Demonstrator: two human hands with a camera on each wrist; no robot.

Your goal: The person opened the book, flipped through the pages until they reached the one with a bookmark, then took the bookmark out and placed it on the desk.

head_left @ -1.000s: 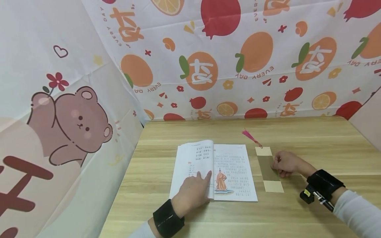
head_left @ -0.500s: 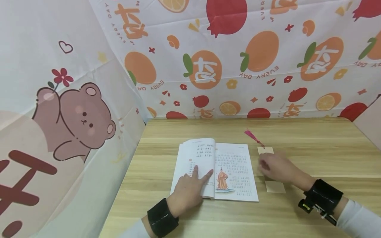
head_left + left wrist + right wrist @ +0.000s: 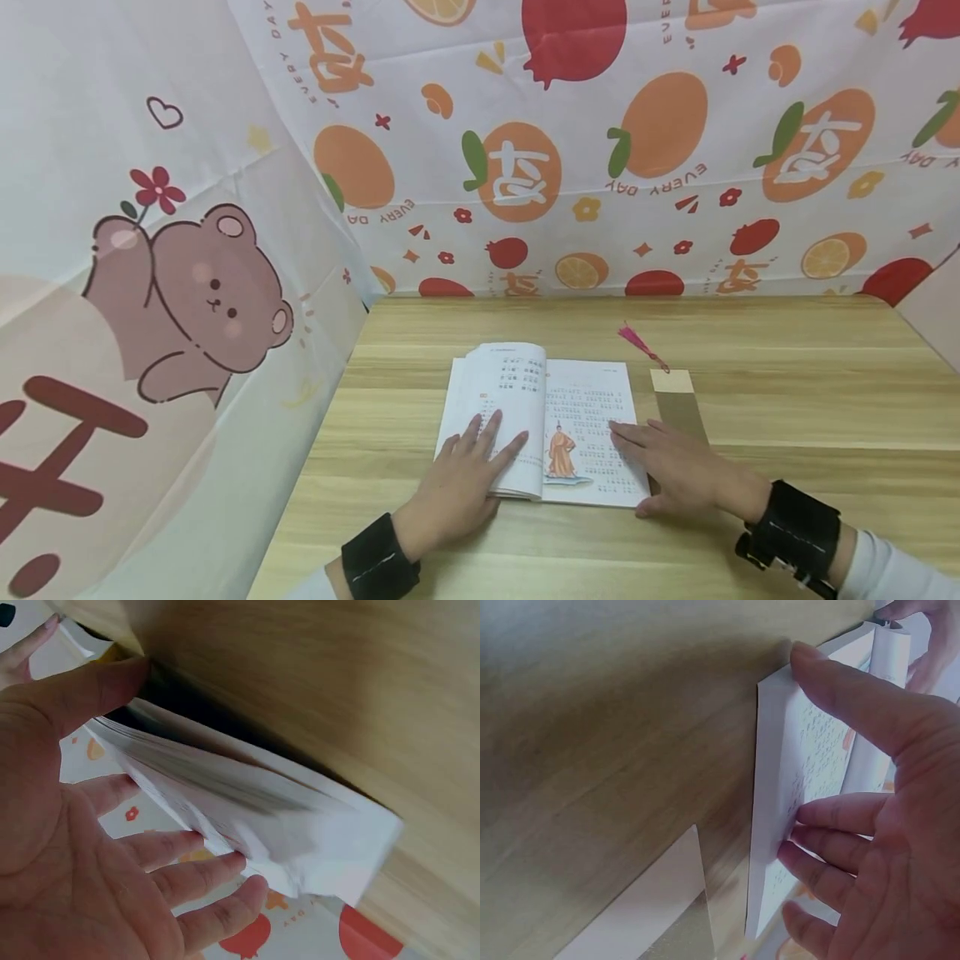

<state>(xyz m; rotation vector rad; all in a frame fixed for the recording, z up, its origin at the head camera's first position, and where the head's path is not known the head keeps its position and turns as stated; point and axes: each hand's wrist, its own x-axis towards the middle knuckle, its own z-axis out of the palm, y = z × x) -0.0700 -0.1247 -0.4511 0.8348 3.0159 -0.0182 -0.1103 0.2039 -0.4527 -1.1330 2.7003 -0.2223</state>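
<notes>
An open book (image 3: 588, 396) lies on the wooden table, a robed figure printed on its right page. My left hand (image 3: 456, 487) rests on the left page with its fingers spread; in the left wrist view its thumb is by the book's lower edge, below the fanned pages (image 3: 225, 780). My right hand (image 3: 678, 468) lies over the book's right edge. Its fingertips touch the right page, and its thumb is at the lower corner, as the right wrist view shows. Beside the book, a brown bookmark (image 3: 681, 412) with cream ends is partly hidden under that hand.
A pink tassel (image 3: 641, 343) stretches from the bookmark's top end toward the back of the table (image 3: 810, 400). Behind stands a fruit-print cloth (image 3: 570, 167), and at the left hangs a cloth with a bear (image 3: 202, 292).
My right hand has moved left from the bookmark onto the book's right page, its curled fingers now straightened. My left hand has shifted slightly down-left and spread its fingers on the left page.
</notes>
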